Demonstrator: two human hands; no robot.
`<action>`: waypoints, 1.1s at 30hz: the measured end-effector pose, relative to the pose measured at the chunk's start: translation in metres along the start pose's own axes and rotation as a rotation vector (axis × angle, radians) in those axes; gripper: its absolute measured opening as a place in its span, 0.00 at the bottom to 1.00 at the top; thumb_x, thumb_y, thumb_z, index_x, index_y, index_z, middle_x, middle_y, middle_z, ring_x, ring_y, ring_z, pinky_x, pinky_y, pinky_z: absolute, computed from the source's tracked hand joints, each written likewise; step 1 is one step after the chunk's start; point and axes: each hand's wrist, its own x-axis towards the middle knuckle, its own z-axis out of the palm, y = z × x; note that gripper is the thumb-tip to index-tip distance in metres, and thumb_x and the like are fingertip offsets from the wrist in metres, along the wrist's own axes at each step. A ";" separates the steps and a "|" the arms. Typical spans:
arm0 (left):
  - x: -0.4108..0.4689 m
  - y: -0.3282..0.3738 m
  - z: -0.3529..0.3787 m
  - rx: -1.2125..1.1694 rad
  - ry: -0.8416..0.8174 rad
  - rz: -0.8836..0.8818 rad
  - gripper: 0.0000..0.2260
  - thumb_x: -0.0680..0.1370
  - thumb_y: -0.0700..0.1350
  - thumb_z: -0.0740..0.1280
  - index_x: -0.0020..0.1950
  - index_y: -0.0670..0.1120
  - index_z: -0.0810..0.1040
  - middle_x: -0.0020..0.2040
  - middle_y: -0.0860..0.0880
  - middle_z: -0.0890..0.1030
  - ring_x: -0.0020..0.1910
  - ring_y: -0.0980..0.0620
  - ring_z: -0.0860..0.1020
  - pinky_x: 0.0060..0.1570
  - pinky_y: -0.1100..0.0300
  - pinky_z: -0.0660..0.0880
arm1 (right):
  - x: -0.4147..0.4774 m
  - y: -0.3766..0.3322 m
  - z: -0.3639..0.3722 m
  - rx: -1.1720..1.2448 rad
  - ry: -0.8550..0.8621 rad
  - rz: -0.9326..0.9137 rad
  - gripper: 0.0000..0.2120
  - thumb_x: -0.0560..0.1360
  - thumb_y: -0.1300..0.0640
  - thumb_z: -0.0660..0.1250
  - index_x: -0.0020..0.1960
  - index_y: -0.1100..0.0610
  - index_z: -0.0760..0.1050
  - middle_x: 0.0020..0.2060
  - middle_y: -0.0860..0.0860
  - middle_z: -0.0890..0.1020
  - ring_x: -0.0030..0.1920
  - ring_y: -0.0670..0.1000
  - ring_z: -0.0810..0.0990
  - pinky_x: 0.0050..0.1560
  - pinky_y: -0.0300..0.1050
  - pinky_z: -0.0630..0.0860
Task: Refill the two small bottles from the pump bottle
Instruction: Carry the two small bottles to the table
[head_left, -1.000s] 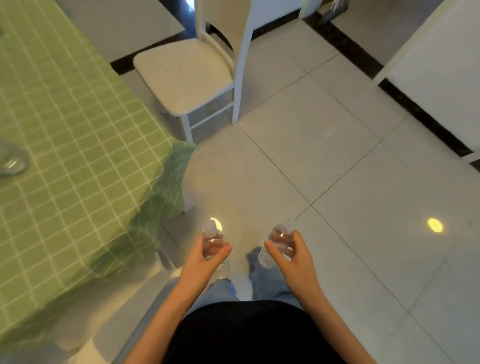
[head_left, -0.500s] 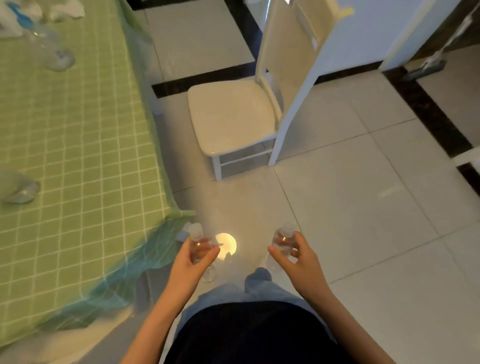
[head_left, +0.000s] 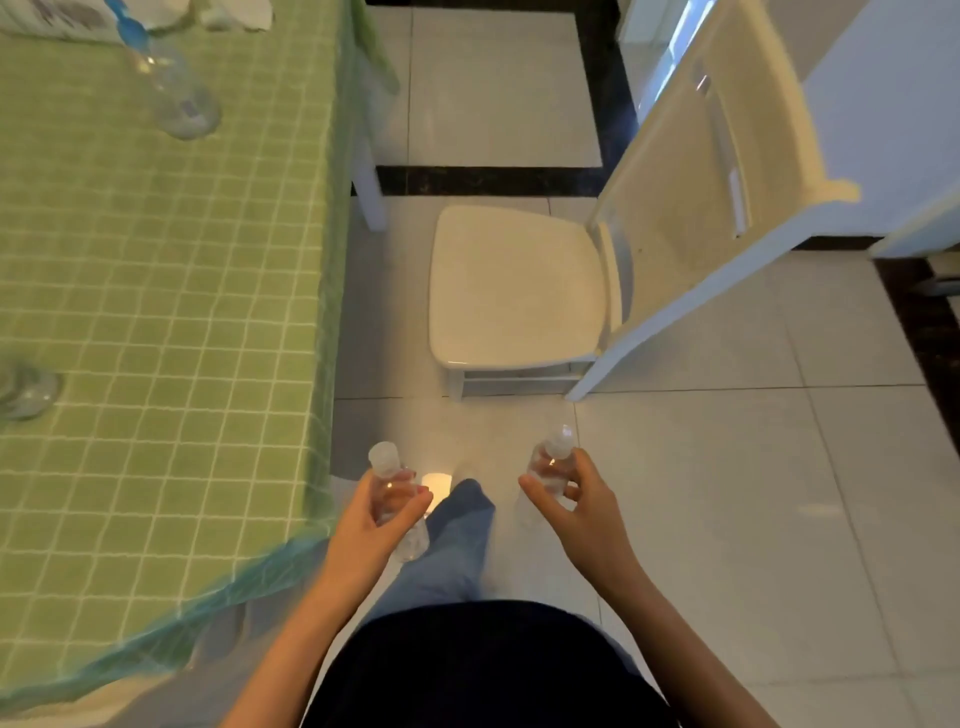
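My left hand (head_left: 376, 522) grips a small clear bottle (head_left: 387, 475) with a clear cap, held upright just off the table's near right corner. My right hand (head_left: 574, 506) holds a second small clear bottle (head_left: 553, 457) the same way, over the floor. Both bottles look transparent; their fill level cannot be told. A tall clear bottle with a blue pump top (head_left: 166, 83) stands at the far end of the table, well ahead and left of both hands.
The table (head_left: 156, 291) wears a green checked cloth and fills the left side. A clear glass object (head_left: 23, 389) sits at its left edge. A white chair (head_left: 519, 291) stands ahead on the tiled floor. White items lie at the table's far end.
The view has swung left and forward, bringing the table's far end and the pump bottle into sight. Both hands keep their bottles and have shifted little relative to my body.
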 end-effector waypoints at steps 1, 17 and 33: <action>0.012 0.004 0.001 -0.020 0.015 0.004 0.11 0.73 0.37 0.70 0.49 0.51 0.75 0.45 0.51 0.81 0.41 0.65 0.80 0.41 0.75 0.73 | 0.014 -0.005 0.002 0.000 -0.001 -0.008 0.13 0.73 0.55 0.70 0.55 0.52 0.72 0.46 0.40 0.79 0.48 0.40 0.78 0.46 0.23 0.72; 0.152 0.079 -0.017 -0.050 0.155 0.062 0.09 0.72 0.39 0.71 0.47 0.50 0.76 0.42 0.49 0.80 0.40 0.62 0.78 0.44 0.70 0.75 | 0.204 -0.105 0.026 -0.087 -0.193 -0.109 0.09 0.73 0.54 0.70 0.48 0.45 0.71 0.44 0.42 0.81 0.45 0.35 0.79 0.45 0.26 0.72; 0.191 0.111 -0.014 -0.361 0.645 -0.047 0.11 0.71 0.36 0.71 0.50 0.48 0.75 0.43 0.52 0.82 0.38 0.66 0.81 0.38 0.75 0.74 | 0.319 -0.162 0.091 -0.251 -0.640 -0.181 0.09 0.73 0.55 0.71 0.47 0.46 0.72 0.41 0.40 0.80 0.40 0.31 0.78 0.38 0.24 0.72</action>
